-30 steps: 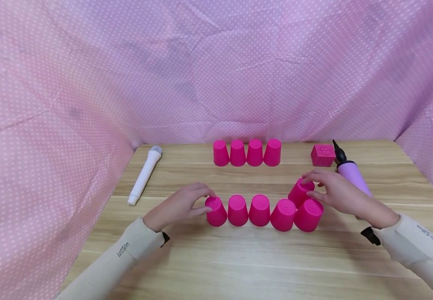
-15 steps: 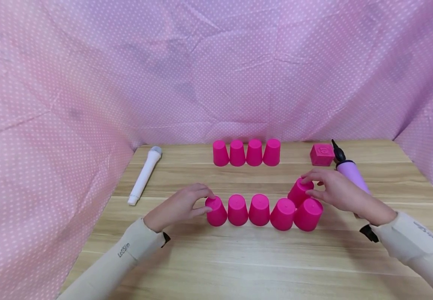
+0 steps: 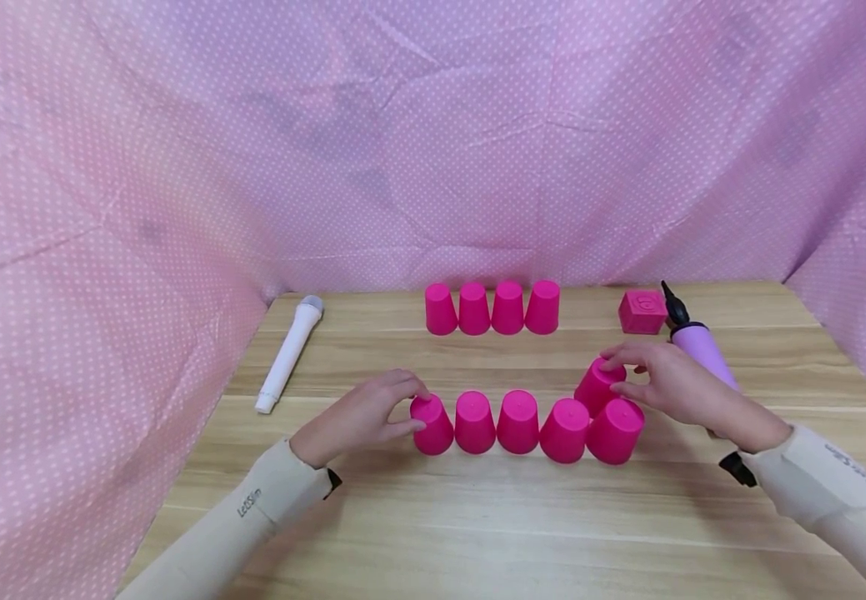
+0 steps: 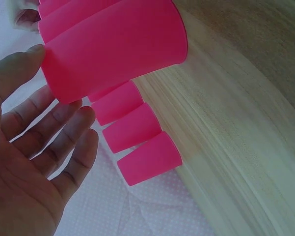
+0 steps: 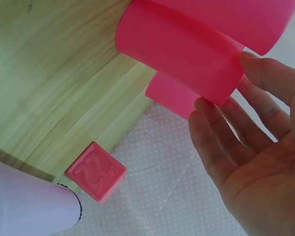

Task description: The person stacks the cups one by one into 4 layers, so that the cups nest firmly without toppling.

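Several upside-down pink cups stand in a front row on the table. My left hand (image 3: pixel 357 417) pinches the upper end of the leftmost cup (image 3: pixel 433 429), thumb on the near side and fingers on the far side. In the left wrist view this cup (image 4: pixel 113 51) lies between thumb and fingers. My right hand (image 3: pixel 676 382) grips another pink cup (image 3: pixel 593 386) near its top, standing just behind the two rightmost front cups (image 3: pixel 564 433). The right wrist view shows that gripped cup (image 5: pixel 181 54) with the thumb and fingertips at its narrow end.
A back row of several upside-down pink cups (image 3: pixel 473 310) stands near the curtain (image 3: pixel 417 150). A white microphone (image 3: pixel 287 358) lies at left. At right are a pink cube (image 3: pixel 643 312) and a purple hand pump (image 3: pixel 703 354) with a black nozzle, close to my right hand.
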Available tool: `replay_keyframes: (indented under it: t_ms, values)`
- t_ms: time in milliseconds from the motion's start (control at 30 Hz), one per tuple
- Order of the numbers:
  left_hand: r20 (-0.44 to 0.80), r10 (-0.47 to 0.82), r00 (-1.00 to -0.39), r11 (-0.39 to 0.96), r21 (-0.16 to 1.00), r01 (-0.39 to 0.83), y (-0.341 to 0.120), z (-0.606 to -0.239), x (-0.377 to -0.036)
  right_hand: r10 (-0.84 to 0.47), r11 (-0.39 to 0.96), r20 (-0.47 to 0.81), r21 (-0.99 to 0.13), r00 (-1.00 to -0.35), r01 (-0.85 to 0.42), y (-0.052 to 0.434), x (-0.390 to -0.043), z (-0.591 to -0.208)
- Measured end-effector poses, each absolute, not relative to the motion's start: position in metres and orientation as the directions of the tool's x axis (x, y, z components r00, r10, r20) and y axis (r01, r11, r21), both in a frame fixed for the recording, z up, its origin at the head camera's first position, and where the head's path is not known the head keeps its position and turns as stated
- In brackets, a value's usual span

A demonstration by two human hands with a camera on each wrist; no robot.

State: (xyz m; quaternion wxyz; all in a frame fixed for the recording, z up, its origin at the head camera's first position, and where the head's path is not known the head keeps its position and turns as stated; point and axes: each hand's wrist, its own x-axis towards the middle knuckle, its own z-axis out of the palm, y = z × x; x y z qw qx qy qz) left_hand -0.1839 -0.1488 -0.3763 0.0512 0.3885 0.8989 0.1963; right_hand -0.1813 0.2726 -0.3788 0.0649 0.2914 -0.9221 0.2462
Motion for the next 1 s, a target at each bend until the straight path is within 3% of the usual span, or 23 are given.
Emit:
replay_keyframes:
  t_ms: [333,633,833,1000]
  values:
    - [0.156,0.712,-0.685,0.599,0.375,0.708,-0.152,-0.372,-0.186,-0.514,0.701,0.275,-0.412,-0.813,-0.583,0.271,-0.185,-0.376]
    - [0.284,0.712,-0.642,0.572,0.297,0.765,-0.154,-0.358,-0.204,-0.536,0.686,0.42,-0.288,-0.732,-0.668,0.263,-0.194,-0.353]
    - [0.326,0.676,-0.66,0.594,0.288,0.751,-0.147,-0.337,-0.226,-0.514,0.69,0.487,-0.255,-0.707,-0.677,0.254,-0.209,-0.339]
    - [0.348,0.606,-0.715,0.626,0.347,0.699,-0.138,-0.315,-0.25,-0.501,0.69,0.487,-0.274,-0.715,-0.67,0.245,-0.228,-0.33]
